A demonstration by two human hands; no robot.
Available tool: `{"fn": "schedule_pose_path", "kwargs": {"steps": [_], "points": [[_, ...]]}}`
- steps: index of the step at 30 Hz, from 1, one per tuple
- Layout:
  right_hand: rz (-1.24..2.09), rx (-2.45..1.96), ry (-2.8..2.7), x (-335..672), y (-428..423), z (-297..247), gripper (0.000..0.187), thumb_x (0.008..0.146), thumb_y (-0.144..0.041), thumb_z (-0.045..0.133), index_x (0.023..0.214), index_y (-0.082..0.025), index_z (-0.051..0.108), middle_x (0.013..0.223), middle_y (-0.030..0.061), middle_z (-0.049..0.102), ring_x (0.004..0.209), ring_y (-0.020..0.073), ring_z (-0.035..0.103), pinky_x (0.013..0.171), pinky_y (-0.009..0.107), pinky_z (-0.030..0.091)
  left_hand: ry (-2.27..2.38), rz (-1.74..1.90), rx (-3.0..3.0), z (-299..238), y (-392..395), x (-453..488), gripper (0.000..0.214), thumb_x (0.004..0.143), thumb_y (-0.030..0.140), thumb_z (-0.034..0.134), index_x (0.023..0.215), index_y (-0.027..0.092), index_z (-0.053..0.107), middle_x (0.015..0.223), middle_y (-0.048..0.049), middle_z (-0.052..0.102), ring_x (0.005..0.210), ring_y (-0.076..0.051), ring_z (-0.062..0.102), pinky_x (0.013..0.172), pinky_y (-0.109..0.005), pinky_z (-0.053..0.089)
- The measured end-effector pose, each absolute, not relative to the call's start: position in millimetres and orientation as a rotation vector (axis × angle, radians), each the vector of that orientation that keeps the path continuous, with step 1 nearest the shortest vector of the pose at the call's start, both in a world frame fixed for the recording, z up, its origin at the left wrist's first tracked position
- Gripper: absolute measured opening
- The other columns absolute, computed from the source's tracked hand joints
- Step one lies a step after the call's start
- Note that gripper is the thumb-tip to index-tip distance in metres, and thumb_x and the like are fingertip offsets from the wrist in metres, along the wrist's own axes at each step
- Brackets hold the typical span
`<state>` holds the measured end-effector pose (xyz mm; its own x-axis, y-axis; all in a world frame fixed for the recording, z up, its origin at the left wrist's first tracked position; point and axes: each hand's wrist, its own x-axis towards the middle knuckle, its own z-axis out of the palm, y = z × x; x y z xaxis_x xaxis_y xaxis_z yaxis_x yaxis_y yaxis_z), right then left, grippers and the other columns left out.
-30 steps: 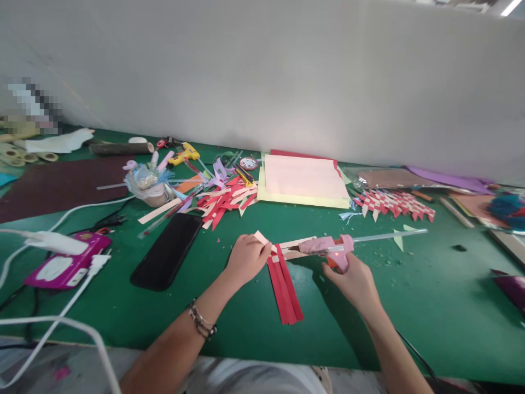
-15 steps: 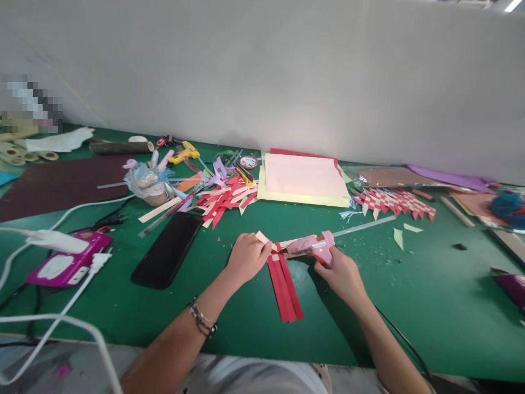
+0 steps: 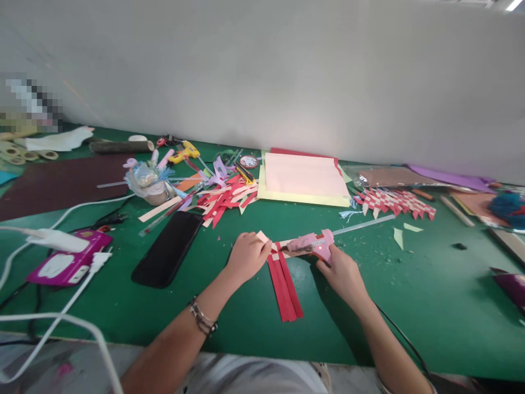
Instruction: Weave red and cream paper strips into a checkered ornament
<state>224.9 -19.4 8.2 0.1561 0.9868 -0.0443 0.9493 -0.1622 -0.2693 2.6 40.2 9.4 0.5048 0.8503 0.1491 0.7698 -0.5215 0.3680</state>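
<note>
Fingers [image 3: 266, 249] of the person's left hand [image 3: 246, 257] were pinched on the upper end of a small bundle of red and pale pink paper strips [image 3: 286, 290], one pale end poking up past the knuckles. Its red lengths lay side by side on the green tabletop [image 3: 241, 334], slanting toward the person between the two forearms, while a pale length reached to the right beneath the gun. Wrapped round the grip of a pink plastic glue gun [image 3: 324, 246], the right hand [image 3: 342, 273] aimed the nozzle at the crossing of the strips; whether the tip actually touched the paper was hard to tell at this size. A long translucent glue stick [image 3: 363, 224] jutted from the gun's rear. Left of the left hand lay a black, flat, phone-like slab [image 3: 166, 251], and farther left a magenta power socket block [image 3: 69, 260] with white plugs in it. Beyond the hands, a loose heap of red and pale pink paper strips [image 3: 225, 202] sat left of a stack of pale pink and yellow sheets [image 3: 303, 178]. To the stack's right was a zigzag-edged woven red and pink paper band [image 3: 394, 203], with pale green paper scraps [image 3: 398, 238] nearer the person.
</note>
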Motion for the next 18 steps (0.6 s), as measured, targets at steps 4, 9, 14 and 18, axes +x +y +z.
{"fn": "schedule_pose_path", "kwargs": {"steps": [4,9,14,18], "points": [[0.283,-2.227,-1.919,228.7,-20.1,7.5,0.012,0.076,-0.026,0.044,0.069,-0.021,0.034,0.062,0.0008,0.050,0.056,0.0141,0.047,0.051,0.022,0.025,1.373,0.461,2.487,10.6,40.2,2.7,0.042,0.090,0.022,0.031,0.056,0.016,0.055,0.059,-0.0027,0.056,0.063,-0.015,0.052,0.069,-0.029,0.037],[0.242,-2.244,-1.900,240.5,-21.2,6.8,0.010,0.075,-0.025,0.044,0.071,-0.021,0.036,0.065,0.0020,0.052,0.057,0.0143,0.048,0.052,0.022,0.025,1.368,0.459,2.476,11.5,39.9,3.2,0.041,0.090,0.022,0.031,0.057,0.016,0.055,0.060,-0.0029,0.057,0.065,-0.015,0.053,0.070,-0.029,0.037],[0.223,-2.279,-1.884,253.3,-22.6,6.9,0.009,0.074,-0.024,0.044,0.070,-0.020,0.037,0.066,0.0022,0.053,0.057,0.0137,0.048,0.051,0.022,0.025,1.364,0.467,2.470,10.8,39.9,2.8,0.041,0.091,0.023,0.031,0.058,0.016,0.056,0.062,-0.0030,0.057,0.065,-0.015,0.053,0.070,-0.029,0.038],[0.244,-2.330,-1.865,260.8,-23.3,8.5,0.012,0.075,-0.026,0.044,0.068,-0.021,0.035,0.063,0.0015,0.052,0.055,0.0132,0.047,0.050,0.021,0.025,1.361,0.474,2.467,10.3,39.9,2.2,0.041,0.091,0.023,0.031,0.059,0.016,0.057,0.062,-0.0030,0.058,0.066,-0.015,0.053,0.070,-0.029,0.038]]}}
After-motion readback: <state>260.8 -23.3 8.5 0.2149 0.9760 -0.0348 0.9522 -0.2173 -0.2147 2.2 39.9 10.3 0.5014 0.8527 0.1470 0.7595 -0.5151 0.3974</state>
